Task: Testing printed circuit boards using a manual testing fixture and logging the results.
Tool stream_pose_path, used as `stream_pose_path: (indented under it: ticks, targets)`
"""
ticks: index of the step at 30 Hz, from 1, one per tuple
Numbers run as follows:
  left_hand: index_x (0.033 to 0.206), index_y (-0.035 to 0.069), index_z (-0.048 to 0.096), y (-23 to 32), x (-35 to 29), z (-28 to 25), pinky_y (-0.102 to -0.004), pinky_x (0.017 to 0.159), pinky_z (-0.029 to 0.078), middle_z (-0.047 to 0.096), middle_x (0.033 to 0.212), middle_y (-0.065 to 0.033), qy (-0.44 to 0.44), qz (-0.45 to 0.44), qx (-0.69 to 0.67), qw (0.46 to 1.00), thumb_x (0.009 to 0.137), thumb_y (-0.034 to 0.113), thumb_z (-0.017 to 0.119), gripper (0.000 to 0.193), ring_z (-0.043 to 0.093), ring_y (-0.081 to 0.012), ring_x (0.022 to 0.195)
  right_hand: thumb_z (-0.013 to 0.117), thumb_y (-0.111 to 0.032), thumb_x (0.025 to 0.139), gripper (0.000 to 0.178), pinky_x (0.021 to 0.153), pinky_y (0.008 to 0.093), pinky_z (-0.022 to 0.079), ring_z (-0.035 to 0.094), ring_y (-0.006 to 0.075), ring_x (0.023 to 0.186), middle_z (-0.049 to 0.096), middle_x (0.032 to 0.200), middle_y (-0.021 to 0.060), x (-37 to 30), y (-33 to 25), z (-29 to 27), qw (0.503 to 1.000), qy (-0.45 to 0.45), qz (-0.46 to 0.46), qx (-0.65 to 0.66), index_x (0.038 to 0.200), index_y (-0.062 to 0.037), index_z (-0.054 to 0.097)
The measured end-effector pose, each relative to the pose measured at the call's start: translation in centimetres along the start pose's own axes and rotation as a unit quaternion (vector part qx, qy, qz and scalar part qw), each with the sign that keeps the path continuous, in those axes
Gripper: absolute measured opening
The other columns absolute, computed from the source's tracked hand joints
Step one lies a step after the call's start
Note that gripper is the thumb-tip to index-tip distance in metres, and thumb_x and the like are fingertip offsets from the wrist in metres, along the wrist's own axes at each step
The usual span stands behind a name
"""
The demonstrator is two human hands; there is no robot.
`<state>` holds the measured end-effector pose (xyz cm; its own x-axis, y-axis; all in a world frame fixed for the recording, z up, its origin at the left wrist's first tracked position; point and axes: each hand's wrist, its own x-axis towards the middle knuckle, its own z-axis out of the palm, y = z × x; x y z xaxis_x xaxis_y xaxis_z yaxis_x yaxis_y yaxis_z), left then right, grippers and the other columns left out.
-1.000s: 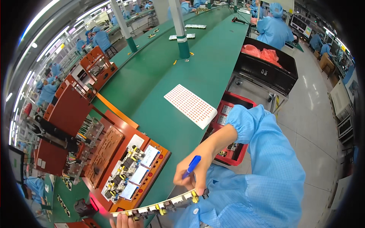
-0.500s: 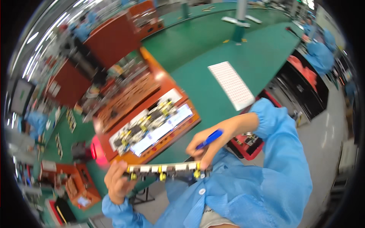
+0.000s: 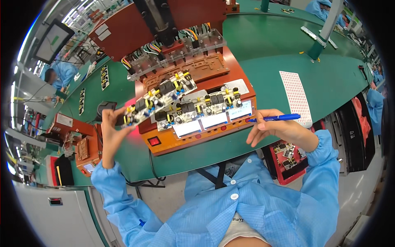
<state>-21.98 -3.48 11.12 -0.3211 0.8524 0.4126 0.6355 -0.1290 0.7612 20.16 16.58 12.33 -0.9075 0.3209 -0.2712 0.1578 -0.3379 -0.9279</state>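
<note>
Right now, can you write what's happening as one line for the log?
left hand: holds circuit board strip over orange test fixture | right hand: holds blue pen | second board in fixture

2 circuit-board strips: 1 held up at surface's near edge, 1 on the orange test fixture. 1 blue pen. 1 white grid sheet. 2 hands.

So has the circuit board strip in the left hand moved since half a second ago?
Yes. The circuit board strip has gone from below the orange test fixture's front edge up over its bed, left hand holding its end.
</note>
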Motion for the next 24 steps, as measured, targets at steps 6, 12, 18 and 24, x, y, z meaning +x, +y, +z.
stream_pose_path:
  ticks: [6, 12, 18, 24]
  targets:
    - [0.087, 0.006, 0.029, -3.0, 6.3, 2.3, -0.0261, 0.082, 0.043, 0.059, 0.089, -0.0138, -0.016, 0.023, 0.092, 0.995, 0.063, 0.002, 0.082, 0.058, 0.057, -0.0225, 0.111, 0.055, -0.022, 0.090, 0.021, 0.073, 0.0348, 0.055, 0.067, 0.0270, 0.082, 0.065, 0.084, 0.0223, -0.3, 0.2, -1.0, 0.999, 0.024, -0.039, -0.003, 0.078, -0.0091, 0.044]
    - [0.090, -0.001, 0.042, -3.4, 9.1, 6.5, -0.0275, 0.081, 0.045, 0.063, 0.096, -0.0147, 0.048, 0.052, 0.092, 0.993, 0.061, 0.004, 0.083, 0.050, 0.059, -0.0160, 0.097, 0.055, -0.023, 0.090, 0.022, 0.072, 0.0340, 0.054, 0.066, 0.0259, 0.081, 0.065, 0.083, 0.0207, 0.2, 0.4, -2.0, 0.997, 0.029, -0.070, -0.003, 0.078, -0.0095, 0.043]
    - [0.091, -0.005, 0.051, -1.8, 10.0, 8.7, -0.0269, 0.089, 0.043, 0.062, 0.105, -0.0126, -0.020, -0.012, 0.024, 0.999, 0.064, 0.004, 0.079, 0.040, 0.055, -0.0138, 0.097, 0.055, -0.020, 0.090, 0.019, 0.072, 0.0331, 0.054, 0.066, 0.0251, 0.080, 0.065, 0.084, 0.0203, 0.6, 0.5, -2.7, 0.996, 0.032, -0.085, 0.004, 0.079, -0.0089, 0.044]
    - [0.093, 0.000, 0.044, -0.5, 10.2, 9.1, -0.0276, 0.096, 0.039, 0.059, 0.117, -0.0167, -0.048, -0.053, 0.011, 0.997, 0.065, -0.001, 0.077, 0.043, 0.053, -0.0171, 0.106, 0.054, -0.017, 0.090, 0.016, 0.072, 0.0314, 0.054, 0.067, 0.0236, 0.078, 0.065, 0.084, 0.0195, 1.2, 1.0, -3.1, 0.995, 0.041, -0.084, 0.019, 0.080, -0.0082, 0.045]
